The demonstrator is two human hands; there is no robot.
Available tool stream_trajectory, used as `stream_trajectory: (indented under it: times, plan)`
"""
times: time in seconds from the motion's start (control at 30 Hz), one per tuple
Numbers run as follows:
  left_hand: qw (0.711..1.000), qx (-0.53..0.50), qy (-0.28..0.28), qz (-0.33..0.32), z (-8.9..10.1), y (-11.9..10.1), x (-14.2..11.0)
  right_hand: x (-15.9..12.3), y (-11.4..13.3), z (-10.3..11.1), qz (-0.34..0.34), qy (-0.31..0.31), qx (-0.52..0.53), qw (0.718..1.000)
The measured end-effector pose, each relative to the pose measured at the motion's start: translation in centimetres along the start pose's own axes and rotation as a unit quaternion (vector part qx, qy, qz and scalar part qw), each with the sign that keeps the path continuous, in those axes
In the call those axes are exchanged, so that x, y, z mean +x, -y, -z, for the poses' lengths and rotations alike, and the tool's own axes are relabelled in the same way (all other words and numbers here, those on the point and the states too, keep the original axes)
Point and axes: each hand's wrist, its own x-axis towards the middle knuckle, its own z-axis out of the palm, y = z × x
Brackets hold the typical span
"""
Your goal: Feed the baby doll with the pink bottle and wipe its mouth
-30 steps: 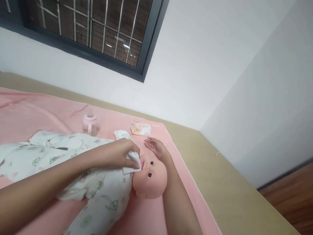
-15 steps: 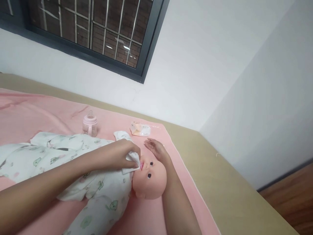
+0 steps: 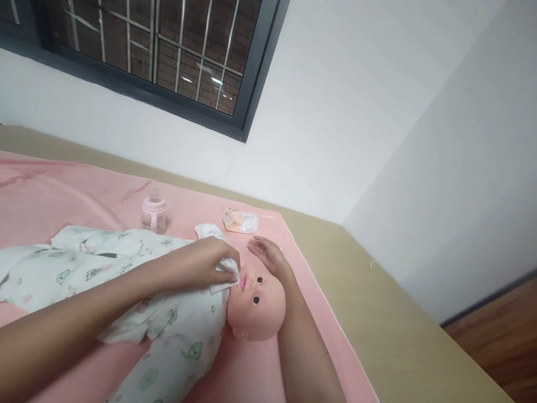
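A bald baby doll (image 3: 262,310) lies on its back on a pink cloth (image 3: 247,369), dressed in a white outfit (image 3: 184,319) with green animal prints. My left hand (image 3: 212,260) pinches a folded white wipe (image 3: 225,274) at the doll's chin, close beside its mouth. Beyond the doll's head, my right hand (image 3: 267,254) rests with fingers stretched out, holding nothing. The right forearm runs along the top of the doll's head.
A baby bottle (image 3: 154,212) with a pink collar and handle stands past the doll's body. A small clear packet (image 3: 241,221) lies near the cloth's far corner. The wooden surface (image 3: 356,280) meets a white wall (image 3: 302,140) below a barred window (image 3: 168,50).
My left hand and the wipe have shifted very slightly at the doll's chin. The right hand and the doll stay practically where they were.
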Motion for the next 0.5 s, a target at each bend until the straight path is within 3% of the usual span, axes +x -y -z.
stream_trajectory:
  times: [0.5]
  plan:
    - [0.995, 0.067, -0.057, -0.039, -0.61, 0.08, 0.52, -0.61, 0.17, -0.21, 0.016, 0.014, -0.018, 1.0]
